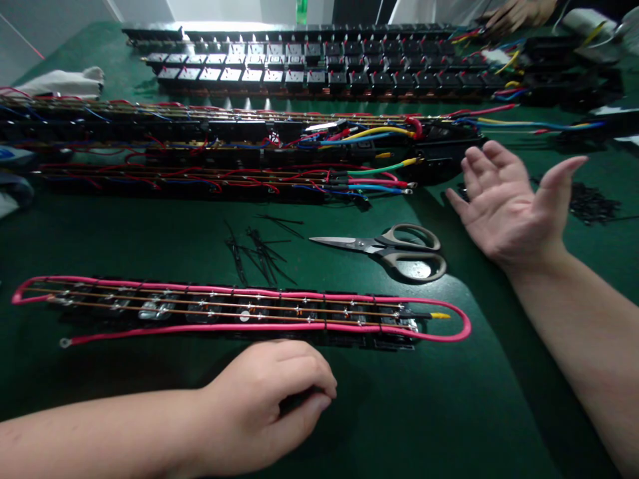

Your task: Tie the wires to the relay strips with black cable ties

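A green table (399,412) fills most of the frame. Long rows of black blocks (294,76) stretch across its top, and below them wired assemblies (234,130) run from the left edge to beyond center, their coloured leads bunched right of center. The short strip (269,311), ribbed with copper-coloured rods, lies left of center in the lower half. A pink cable (194,328) runs along both its long sides and loops around its right end.

At the right, the right hand (519,199) is turned palm up, thumb spread wide, fingers slightly bent and the palm bare; it overlaps the right end of the wired assemblies. At lower center the left hand (282,399) sits just beside the strip's lower edge, fingers curled in and thumb tip close to the forefinger; whether they pinch anything I cannot tell.

A white glove (64,83) lies at upper left, and a co-worker's hand (514,14) is at the upper right corner among wires. Scissors (364,245) lie right of center, between strip and assemblies, blades pointing left. Beyond the right thumb is a pile of small black pieces (596,203), partly hidden by the hand. Thin black ties (259,253) are scattered just above the strip. Smallest is the ring terminal (65,342) on the cable's lower left end.
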### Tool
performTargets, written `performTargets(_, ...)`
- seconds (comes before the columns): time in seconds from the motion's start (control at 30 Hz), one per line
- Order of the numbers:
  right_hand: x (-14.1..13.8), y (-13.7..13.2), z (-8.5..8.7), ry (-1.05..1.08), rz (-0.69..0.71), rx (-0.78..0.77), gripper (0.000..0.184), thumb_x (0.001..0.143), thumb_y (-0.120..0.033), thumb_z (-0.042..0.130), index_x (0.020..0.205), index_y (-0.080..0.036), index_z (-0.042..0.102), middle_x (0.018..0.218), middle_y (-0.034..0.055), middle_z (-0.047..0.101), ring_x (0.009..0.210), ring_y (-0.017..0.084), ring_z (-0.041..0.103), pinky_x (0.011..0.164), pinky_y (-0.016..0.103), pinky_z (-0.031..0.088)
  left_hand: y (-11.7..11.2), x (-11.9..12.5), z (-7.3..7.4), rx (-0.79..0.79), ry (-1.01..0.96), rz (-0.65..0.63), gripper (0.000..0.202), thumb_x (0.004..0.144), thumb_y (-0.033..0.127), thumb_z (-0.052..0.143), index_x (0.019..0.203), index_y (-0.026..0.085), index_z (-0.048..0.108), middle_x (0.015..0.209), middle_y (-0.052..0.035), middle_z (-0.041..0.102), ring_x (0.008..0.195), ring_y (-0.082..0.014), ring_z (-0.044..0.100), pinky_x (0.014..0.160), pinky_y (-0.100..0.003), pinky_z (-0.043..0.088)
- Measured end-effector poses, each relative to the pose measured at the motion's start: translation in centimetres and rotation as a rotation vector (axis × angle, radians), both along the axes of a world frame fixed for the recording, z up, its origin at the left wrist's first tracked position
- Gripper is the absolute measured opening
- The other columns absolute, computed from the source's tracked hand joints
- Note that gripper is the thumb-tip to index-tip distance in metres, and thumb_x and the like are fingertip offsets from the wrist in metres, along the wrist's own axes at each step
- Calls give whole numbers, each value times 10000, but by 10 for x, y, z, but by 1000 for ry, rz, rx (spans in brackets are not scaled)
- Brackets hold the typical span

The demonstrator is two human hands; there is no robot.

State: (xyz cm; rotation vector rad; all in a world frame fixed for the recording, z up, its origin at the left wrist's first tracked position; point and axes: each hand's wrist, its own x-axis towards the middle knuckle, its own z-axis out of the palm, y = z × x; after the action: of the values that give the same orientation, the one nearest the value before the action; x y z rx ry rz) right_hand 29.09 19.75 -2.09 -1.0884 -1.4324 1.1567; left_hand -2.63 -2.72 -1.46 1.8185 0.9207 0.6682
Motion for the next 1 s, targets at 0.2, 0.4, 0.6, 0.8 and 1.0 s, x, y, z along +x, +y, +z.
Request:
performTargets(0.2, 3, 3, -6, 18, -28, 54, 761, 772, -949, 343, 1312, -457, 559, 1674, -59, 333, 1577, 203, 195, 1236, 580, 184, 0, -1, 0, -10, 8, -4, 134, 933, 108, 568, 997, 191, 652, 969, -36, 738, 884, -129, 699, 808, -195, 566)
performTargets(0.4, 3, 2, -6, 23, -80, 63, 697, 780, -926, 377, 1283, -479, 561, 1691, -106, 272, 1585, 201, 159, 1227, 563, 210, 0, 0, -1, 25, -1, 3, 127, 931, 108, 569, 986, 188, 650, 956, -34, 737, 876, -128, 697, 804, -191, 564)
performTargets(0.6, 4, 2, -6, 23, -87, 61, 701, 804, -910, 359, 1333, -488, 538, 1695, -104, 264, 1585, 196, 158, 1232, 563, 194, 0, 1, 1, 46, 5, 9, 135, 925, 97, 567, 985, 194, 639, 954, -26, 741, 870, -117, 702, 801, -170, 562)
performTargets(0.8, 6, 1, -8, 49, -98, 58, 640, 851, -868, 305, 1337, -512, 520, 1675, -161, 288, 1576, 162, 189, 1251, 545, 212, -1, 2, -1, 98, 7, 19, 195, 908, 69, 563, 1015, 223, 617, 953, -3, 745, 859, -90, 714, 801, -128, 561)
performTargets(1.0, 12, 5, -14, 75, -106, 60, 638, 878, -844, 234, 1413, -559, 433, 1678, -228, 230, 1578, 147, 179, 1256, 492, 263, 2, 4, 1, 166, 20, 33, 231, 885, 44, 537, 990, 234, 613, 903, 26, 748, 814, -64, 726, 781, -88, 564)
